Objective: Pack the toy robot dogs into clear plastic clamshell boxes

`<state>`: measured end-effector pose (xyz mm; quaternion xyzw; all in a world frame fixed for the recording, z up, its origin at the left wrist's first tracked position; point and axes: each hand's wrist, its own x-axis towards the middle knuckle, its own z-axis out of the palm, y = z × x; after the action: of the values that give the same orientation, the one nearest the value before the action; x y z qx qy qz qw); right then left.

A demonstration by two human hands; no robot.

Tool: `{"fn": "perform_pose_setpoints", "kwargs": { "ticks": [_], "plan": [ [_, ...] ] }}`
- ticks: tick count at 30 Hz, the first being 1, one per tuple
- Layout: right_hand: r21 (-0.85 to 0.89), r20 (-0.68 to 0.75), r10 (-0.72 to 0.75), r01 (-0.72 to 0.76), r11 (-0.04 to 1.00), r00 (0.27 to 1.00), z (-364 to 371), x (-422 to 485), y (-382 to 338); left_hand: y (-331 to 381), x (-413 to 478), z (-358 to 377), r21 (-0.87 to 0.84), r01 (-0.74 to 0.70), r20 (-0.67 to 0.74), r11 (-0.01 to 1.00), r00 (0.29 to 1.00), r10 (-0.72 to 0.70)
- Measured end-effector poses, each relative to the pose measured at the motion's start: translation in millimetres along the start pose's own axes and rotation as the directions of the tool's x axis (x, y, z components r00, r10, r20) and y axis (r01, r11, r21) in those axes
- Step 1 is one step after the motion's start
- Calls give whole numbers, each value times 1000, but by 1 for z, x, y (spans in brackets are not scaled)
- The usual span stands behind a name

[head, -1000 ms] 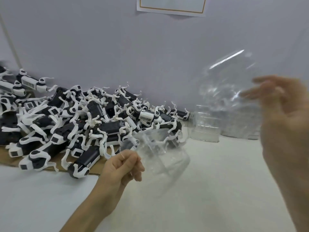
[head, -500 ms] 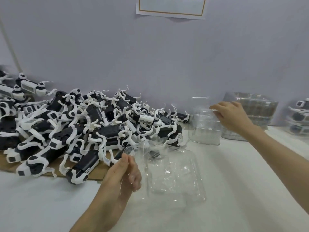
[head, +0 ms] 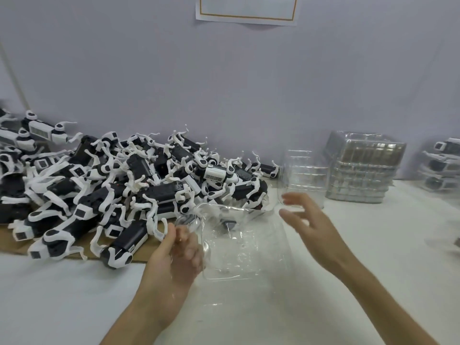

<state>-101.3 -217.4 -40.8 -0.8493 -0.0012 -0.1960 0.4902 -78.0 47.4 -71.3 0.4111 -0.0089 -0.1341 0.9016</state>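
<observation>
Gripping the left rim of an open clamshell (head: 245, 247), the left hand (head: 178, 257) sits just below the middle of the frame. Its thumb lies on the near side of the plastic and its fingers curl behind it, showing through the clear wall. The clamshell lies on the white table (head: 348, 282) at lower centre, and its far half looks tilted up toward the dogs (head: 124, 185).

The right hand (head: 307, 226) hangs right of centre, over the clamshell's right edge. Its fingers are spread wide and fairly straight, and nothing is held in them. It is blurred, and I can't tell whether it touches the plastic.

The dogs, black and white, are heaped across the left half of the frame on a sheet of cardboard (head: 142, 258), and the nearest ones are just beside the left hand.

At middle right a tall stack (head: 361, 170) of empty clear boxes stands against the wall (head: 174, 70). A shorter stack (head: 305, 173) stands just left of it, behind the right hand's fingertips. Packed boxes (head: 445, 165) show at the far right edge. A paper notice (head: 246, 8) hangs at top centre.
</observation>
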Motion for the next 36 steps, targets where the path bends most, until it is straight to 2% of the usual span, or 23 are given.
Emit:
{"fn": "perform_pose_setpoints", "kwargs": {
  "ticks": [3,5,8,12,16,19,22,24,26,28,31,33,36],
  "plan": [
    [161,274,206,-256,953,939,7,-14,14,0,1,0,-16,-5,-1,1000,1000,5],
    [132,326,223,-278,951,919,12,-18,20,0,3,-2,-3,-13,-1,1000,1000,13],
    [122,223,162,-193,974,961,19,-22,21,-3,3,-6,67,-15,40,998,999,12],
    [316,-18,33,-25,949,999,4,-20,13,-5,3,-9,169,56,50,984,997,-65],
    [477,-23,-27,35,878,999,-22,-17,9,-7,3,-5,210,196,122,958,967,-224],
    [506,157,-50,-37,862,986,-32,-17,12,-12,-2,-2,306,233,241,923,919,-312],
    [314,457,-46,-113,943,888,-20,-22,13,-20,-5,4,396,256,289,882,876,-385],
    [212,550,-14,-124,969,835,-6,-26,14,-25,-5,3,461,238,246,855,891,-381],
    [206,519,4,-129,970,855,3,-28,14,-26,-2,-2,474,175,258,863,909,-326],
    [225,453,26,-142,964,891,4,-27,13,-21,0,-4,370,136,273,919,930,-247],
    [294,479,68,-233,927,875,-3,-25,15,-15,6,-7,205,67,171,976,980,-103],
    [258,467,119,-264,930,876,-4,-22,19,-11,8,-9,140,31,151,990,987,-52],
    [197,252,196,-248,948,948,-5,-18,22,-7,4,-12,126,44,198,991,978,-69]
  ]
}}
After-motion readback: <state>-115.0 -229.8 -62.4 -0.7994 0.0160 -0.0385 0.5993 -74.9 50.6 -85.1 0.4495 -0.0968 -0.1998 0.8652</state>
